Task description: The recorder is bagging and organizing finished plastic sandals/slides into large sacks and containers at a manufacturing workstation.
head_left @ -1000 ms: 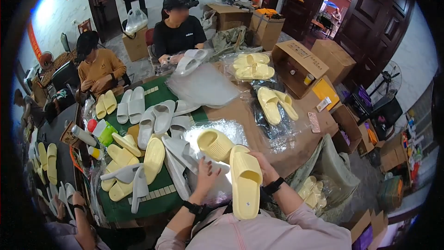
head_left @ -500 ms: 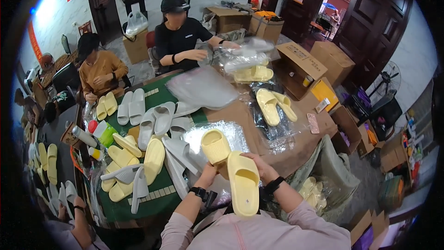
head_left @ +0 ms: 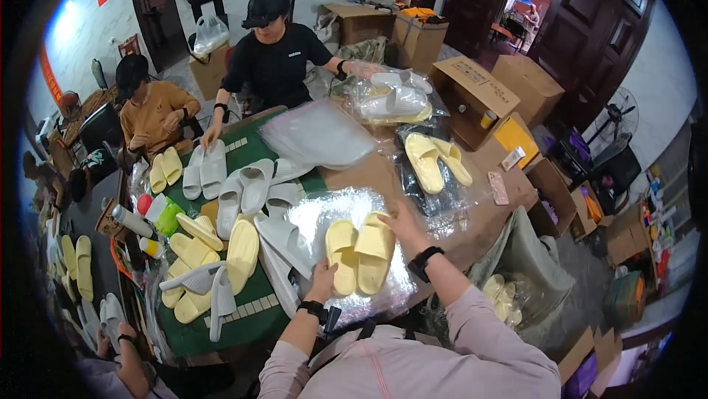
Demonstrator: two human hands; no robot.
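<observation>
A pair of pale yellow slide slippers (head_left: 375,251) sits side by side over a stack of shiny clear plastic bags (head_left: 310,211), straps toward the far side. My left hand (head_left: 321,282) is closed on the outer edge of the left slipper, near its heel. At the strap end of the right slipper, my right hand (head_left: 403,226) grips its side, with the fingers partly hidden. Left of the bags lie grey slippers (head_left: 284,248) and more yellow slippers (head_left: 243,251), some overlapping, on the green table mat (head_left: 265,325).
Across the table, a co-worker in black touches grey slippers (head_left: 214,167) and bagged slippers (head_left: 394,100). Large clear bags (head_left: 321,133) lie mid-table. Another yellow pair (head_left: 435,163) rests on plastic, near a phone (head_left: 498,187). An open carton (head_left: 472,119) stands at far right.
My hands have lowered the yellow slippers onto the bags and turned them side by side. The co-worker in black now reaches one hand to the grey slippers.
</observation>
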